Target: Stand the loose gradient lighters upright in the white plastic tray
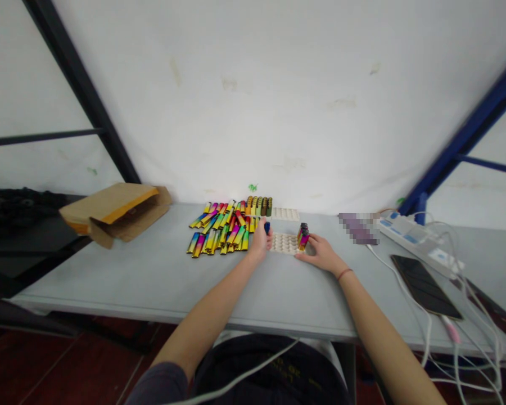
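Note:
My left hand [260, 241] is closed around a lighter, and its dark blue end [267, 226] shows at the fingers. It is over the left end of a cream tray [283, 244] with rows of small hollows. My right hand [324, 254] grips the tray's right end, thumb at the front edge and fingers beside a row of shiny upright lighters [303, 238] with dark tops. Left of my left hand lies a loose pile of metallic rainbow lighters [221, 230]. Behind it, a second cream tray [285, 214] has several rows of gold-topped lighters [259, 206] at its left.
An open cardboard box [113, 211] lies on the grey table [152, 281] at the left. At the right are a blurred-out phone [357, 229], a black phone [425, 287], a white power strip [419, 242] and white cables [428, 332]. A white wall [253, 112] stands behind.

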Action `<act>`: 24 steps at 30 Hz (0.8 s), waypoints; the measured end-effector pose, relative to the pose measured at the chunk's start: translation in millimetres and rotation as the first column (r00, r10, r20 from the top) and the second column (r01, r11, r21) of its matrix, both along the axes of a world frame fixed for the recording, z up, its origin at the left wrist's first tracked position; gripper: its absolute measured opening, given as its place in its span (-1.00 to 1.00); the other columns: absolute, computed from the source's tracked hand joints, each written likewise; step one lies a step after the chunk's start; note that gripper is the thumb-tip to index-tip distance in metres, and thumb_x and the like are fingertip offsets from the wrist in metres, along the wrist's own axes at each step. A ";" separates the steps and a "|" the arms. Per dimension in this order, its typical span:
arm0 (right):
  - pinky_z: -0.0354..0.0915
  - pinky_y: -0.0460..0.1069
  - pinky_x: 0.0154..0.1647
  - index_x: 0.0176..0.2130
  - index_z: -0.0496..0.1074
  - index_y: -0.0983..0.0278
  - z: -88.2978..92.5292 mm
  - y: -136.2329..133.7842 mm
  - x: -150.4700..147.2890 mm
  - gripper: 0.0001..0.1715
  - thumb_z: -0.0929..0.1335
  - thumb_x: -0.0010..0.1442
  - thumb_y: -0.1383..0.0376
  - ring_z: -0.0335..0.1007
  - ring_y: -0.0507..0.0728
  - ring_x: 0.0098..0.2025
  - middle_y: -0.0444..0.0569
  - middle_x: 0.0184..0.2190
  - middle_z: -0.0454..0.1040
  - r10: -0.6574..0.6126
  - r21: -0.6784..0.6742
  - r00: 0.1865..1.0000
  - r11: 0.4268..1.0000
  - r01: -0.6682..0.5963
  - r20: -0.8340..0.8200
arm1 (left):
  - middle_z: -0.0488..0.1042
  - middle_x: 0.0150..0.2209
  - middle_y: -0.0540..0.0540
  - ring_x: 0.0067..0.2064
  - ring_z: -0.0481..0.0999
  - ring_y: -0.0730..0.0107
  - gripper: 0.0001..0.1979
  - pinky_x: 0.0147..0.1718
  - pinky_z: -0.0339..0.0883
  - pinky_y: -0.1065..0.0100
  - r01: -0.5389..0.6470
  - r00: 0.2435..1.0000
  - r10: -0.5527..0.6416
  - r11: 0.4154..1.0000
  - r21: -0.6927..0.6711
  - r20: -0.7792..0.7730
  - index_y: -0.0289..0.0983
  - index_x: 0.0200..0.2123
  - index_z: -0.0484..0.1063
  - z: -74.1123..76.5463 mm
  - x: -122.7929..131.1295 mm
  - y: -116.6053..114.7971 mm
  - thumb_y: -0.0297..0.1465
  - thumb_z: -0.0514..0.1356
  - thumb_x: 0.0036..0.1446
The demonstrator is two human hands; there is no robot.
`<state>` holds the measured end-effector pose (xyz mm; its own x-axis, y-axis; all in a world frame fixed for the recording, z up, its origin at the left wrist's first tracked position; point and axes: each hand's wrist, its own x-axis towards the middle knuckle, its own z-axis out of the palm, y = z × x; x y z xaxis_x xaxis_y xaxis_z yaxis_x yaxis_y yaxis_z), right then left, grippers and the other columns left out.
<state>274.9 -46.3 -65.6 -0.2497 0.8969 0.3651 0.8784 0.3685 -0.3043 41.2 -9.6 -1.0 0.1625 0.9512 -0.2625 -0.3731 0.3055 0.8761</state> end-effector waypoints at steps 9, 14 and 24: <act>0.35 0.27 0.22 0.10 0.53 0.29 -0.7 0.2 -0.5 -0.27 0.46 0.14 -0.13 0.46 0.43 0.16 0.26 0.14 0.52 -0.011 0.005 1.000 1.000 0.011 -0.016 | -0.03 -0.73 0.15 -0.73 -0.09 0.59 -0.58 -0.73 -0.26 0.52 -0.094 0.995 0.094 0.995 0.024 0.029 -0.19 -0.59 0.08 1.7 -0.9 2.4 -0.12 -0.05 0.27; 0.34 0.26 0.23 0.10 0.53 0.31 0.3 -0.8 -1.2 -0.26 0.45 0.14 -0.14 0.45 0.43 0.17 0.28 0.15 0.51 -0.020 -0.006 1.000 1.000 0.020 -0.006 | -0.06 -0.72 0.17 -0.72 -0.09 0.59 -0.50 -0.73 -0.24 0.51 -0.099 0.994 0.099 0.995 0.017 0.041 -0.18 -0.59 0.09 1.5 -3.0 0.3 0.04 0.03 0.22; 0.33 0.27 0.23 0.10 0.53 0.33 -0.1 0.2 -1.2 -0.26 0.45 0.14 -0.13 0.45 0.44 0.17 0.30 0.14 0.51 -0.009 -0.001 1.000 1.000 0.009 -0.014 | -0.06 -0.71 0.15 -0.72 -0.09 0.60 -0.53 -0.72 -0.26 0.51 -0.136 0.989 0.136 0.991 0.007 0.053 -0.18 -0.58 0.08 3.4 -4.6 1.5 -0.05 -0.02 0.29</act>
